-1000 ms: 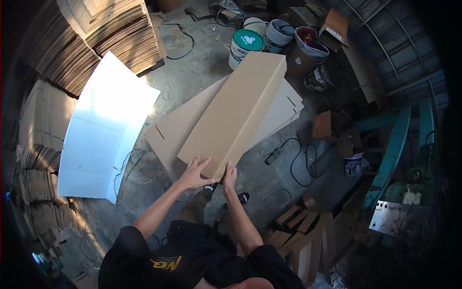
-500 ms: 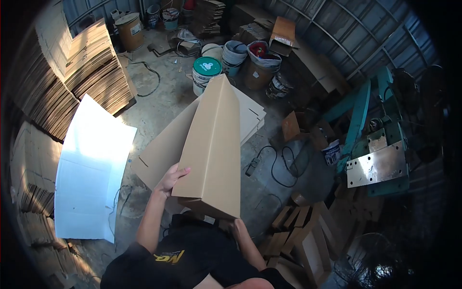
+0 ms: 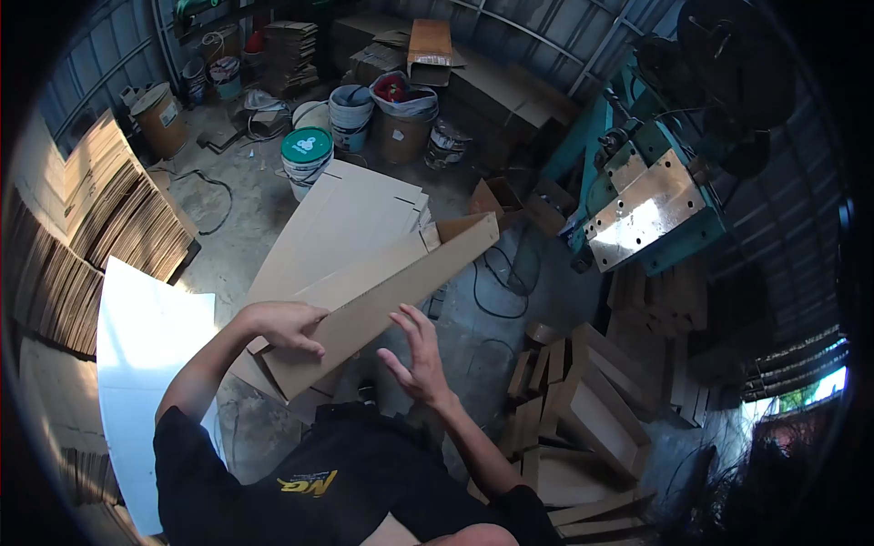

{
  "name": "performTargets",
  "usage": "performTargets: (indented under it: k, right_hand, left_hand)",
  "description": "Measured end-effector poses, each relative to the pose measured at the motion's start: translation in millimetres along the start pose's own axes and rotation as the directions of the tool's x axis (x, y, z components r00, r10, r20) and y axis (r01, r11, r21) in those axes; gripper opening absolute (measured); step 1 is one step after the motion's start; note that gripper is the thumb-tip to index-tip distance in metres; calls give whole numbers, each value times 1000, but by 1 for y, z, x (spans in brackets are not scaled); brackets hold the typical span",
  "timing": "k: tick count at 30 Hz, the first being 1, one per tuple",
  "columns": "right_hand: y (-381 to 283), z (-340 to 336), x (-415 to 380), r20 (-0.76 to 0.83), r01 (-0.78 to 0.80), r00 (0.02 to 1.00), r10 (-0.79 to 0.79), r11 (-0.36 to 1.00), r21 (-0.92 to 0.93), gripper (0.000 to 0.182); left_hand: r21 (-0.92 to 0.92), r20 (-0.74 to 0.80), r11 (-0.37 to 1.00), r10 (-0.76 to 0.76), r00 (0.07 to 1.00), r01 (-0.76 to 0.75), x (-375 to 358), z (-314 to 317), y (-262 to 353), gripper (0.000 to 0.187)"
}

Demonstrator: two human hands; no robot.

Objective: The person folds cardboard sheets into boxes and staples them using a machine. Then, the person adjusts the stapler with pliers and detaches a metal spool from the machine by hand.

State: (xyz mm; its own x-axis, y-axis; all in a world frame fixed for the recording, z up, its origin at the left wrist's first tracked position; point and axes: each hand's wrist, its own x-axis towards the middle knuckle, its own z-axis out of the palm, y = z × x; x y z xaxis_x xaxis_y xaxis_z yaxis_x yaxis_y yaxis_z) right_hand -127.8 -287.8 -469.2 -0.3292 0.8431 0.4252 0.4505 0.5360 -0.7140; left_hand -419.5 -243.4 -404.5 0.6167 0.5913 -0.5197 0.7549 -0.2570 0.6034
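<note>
A long, narrow cardboard box [image 3: 382, 300] lies slanted in front of me, its open side tilted up and its far end pointing right. My left hand [image 3: 287, 329] grips its near left end, thumb against the outer wall and fingers over the edge. Close to the box's near side, my right hand [image 3: 417, 359] is raised with fingers spread, holding nothing. Beneath and behind the box are flat cardboard sheets [image 3: 341, 218] with slots cut in their far edge.
Stacked cardboard [image 3: 132, 205] and a white panel [image 3: 146, 337] stand at left. Buckets, one with a green lid [image 3: 307, 144], sit beyond the sheets. At right is a green machine with a metal plate [image 3: 642, 214]. Several formed boxes [image 3: 592, 400] lie piled at lower right.
The box has gone from standing upright in both hands to lying slanted over the sheets, open side showing. My right hand has let go of it. The view has turned right.
</note>
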Motion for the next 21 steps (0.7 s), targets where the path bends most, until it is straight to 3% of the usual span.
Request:
performTargets:
  k: [2,4,5,7,9,11,12,14,15,18,21]
  right_hand:
    - [-19,10,15,142,159,982,-128,959,-235,52]
    - [-14,22,10,342,101,939,-8,962,-255,48]
    - [2,32,1,254,128,961,-105,989,-76,39]
    - [-6,28,-14,340,74,939,-49,995,-62,44]
    - [-17,25,-27,303,40,953,-16,996,-75,47]
    - [-28,15,-32,310,-125,941,133,991,-45,47]
    - [-28,11,-36,304,-128,943,137,991,-49,47]
    - [-24,-5,-42,192,-210,951,242,963,-169,47]
    - [-24,-23,-40,148,-261,946,289,948,-184,47]
    - [-21,-65,-37,39,-352,927,374,900,-259,40]
    - [-26,-96,-30,-58,-391,917,394,864,-318,37]
  left_hand:
    - [112,89,989,86,992,-95,-1,4,18,63]
    - [108,290,988,74,954,-109,-2,-3,39,66]
    - [12,322,988,142,936,-154,-1,1,32,65]
    - [-46,392,984,174,903,-170,-5,5,39,64]
    - [-5,386,977,200,901,-214,-10,1,44,67]
    - [-314,184,947,127,975,-64,-16,-1,28,74]
    - [-414,85,910,66,994,-25,-29,-17,42,74]
    - [-522,-64,844,105,992,-123,-39,-12,6,63]
    - [-437,-163,886,93,982,-156,-47,-11,6,51]
    - [-209,-469,945,129,874,-252,-6,19,11,44]
    - [-522,-732,673,-36,681,-525,81,72,-11,45]
